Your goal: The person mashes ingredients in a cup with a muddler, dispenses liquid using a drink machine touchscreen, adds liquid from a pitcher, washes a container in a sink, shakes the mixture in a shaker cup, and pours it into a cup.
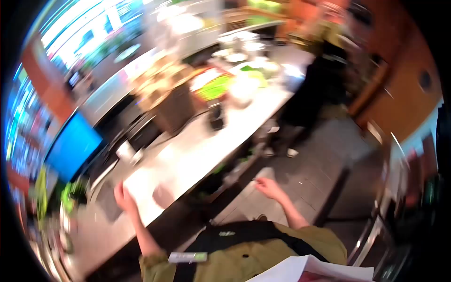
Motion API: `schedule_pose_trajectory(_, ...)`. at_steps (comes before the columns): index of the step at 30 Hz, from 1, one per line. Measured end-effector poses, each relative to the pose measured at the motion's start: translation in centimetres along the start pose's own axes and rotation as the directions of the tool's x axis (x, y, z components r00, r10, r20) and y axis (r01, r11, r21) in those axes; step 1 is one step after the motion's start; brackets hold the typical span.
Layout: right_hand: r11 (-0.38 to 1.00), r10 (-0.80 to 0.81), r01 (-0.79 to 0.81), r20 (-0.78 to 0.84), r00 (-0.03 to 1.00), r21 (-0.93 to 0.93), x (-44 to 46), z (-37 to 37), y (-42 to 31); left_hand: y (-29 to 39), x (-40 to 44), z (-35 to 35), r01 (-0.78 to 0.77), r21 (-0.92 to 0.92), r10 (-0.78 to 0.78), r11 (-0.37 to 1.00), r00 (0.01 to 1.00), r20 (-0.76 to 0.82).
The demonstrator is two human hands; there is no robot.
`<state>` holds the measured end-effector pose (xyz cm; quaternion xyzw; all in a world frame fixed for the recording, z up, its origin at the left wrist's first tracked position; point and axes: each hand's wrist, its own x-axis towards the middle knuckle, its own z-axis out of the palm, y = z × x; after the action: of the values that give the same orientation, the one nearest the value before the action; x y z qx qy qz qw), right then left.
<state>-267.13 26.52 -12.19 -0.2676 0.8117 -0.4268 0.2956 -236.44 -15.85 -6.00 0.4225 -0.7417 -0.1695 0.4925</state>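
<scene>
My left hand is over the near left part of the white counter, beside a dark grey flat square. Motion smears its fingers, and I cannot tell whether they touch the square. A brownish round patch shows on the counter to its right. My right hand is in front of the counter, above the floor, with its fingers curled in. A pale blurred shape shows just beyond those fingers. Whether the hand holds it is unclear.
Brown paper bags rise from a dark box on the counter. Beyond are a dark cup-like object and a green and red item. A person in black stands at the far end. A blue screen is at left.
</scene>
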Motion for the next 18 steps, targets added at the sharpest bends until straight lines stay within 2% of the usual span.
schedule_pose_trajectory(1, 0.987, -0.110, 0.110, 0.007, 0.994, -0.115, 1.1, 2.5, 1.1, -0.7, 3.1, -1.4, 0.003, 0.152, 0.014, 0.988, 0.994, -0.112)
schedule_pose_trajectory(2, 0.997, 0.006, 0.004, 0.127, 0.992, -0.077, 1.9, 4.8, 1.0, -1.7, 6.0, -2.6, 0.054, 0.058, -0.043, 0.997, 0.984, -0.172)
schedule_pose_trajectory(3, 0.985, 0.114, -0.132, 0.153, 0.982, 0.113, 2.2, 7.8, 1.7, -2.3, 9.0, -4.3, 0.008, 0.146, 0.017, 0.989, 0.986, -0.168)
schedule_pose_trajectory(4, 0.959, 0.203, -0.240, 0.226, 0.953, 0.152, 2.3, 9.9, -0.1, -4.2, 11.8, -4.7, -0.085, 0.205, 0.146, 0.975, 0.941, -0.305)
schedule_pose_trajectory(5, 0.958, 0.166, -0.221, 0.275, 0.947, 0.184, 3.0, 12.2, -1.3, -6.7, 14.5, -5.1, -0.107, 0.261, 0.213, 0.959, 0.881, -0.422)
schedule_pose_trajectory(6, 0.949, 0.140, -0.214, 0.299, 0.944, 0.232, 3.5, 14.0, -2.2, -8.8, 17.3, -5.4, -0.079, 0.402, 0.262, 0.912, 0.866, -0.426)
schedule_pose_trajectory(7, 0.932, 0.120, -0.213, 0.303, 0.945, 0.294, 4.1, 15.5, -3.1, -9.9, 19.4, -5.8, -0.068, 0.413, 0.261, 0.908, 0.864, -0.431)
schedule_pose_trajectory(9, 0.961, 0.119, -0.165, 0.206, 0.971, 0.222, 5.7, 16.1, -6.4, -11.2, 23.0, -5.8, -0.002, 0.499, 0.228, 0.866, 0.892, -0.391)
schedule_pose_trajectory(11, 0.992, 0.038, -0.049, 0.089, 0.995, 0.117, 8.0, 16.3, -5.7, -12.2, 25.3, -5.5, 0.018, 0.519, 0.219, 0.855, 0.893, -0.393)
schedule_pose_trajectory(13, 0.999, 0.047, -0.046, 0.008, 0.999, -0.008, 8.3, 15.9, -8.6, -12.9, 26.9, -4.8, 0.021, 0.554, 0.216, 0.832, 0.908, -0.360)
schedule_pose_trajectory(18, 0.990, 0.070, -0.067, 0.020, 0.997, -0.121, 9.3, 16.6, -8.7, -13.2, 28.7, -3.6, 0.036, 0.594, 0.188, 0.804, 0.931, -0.311)
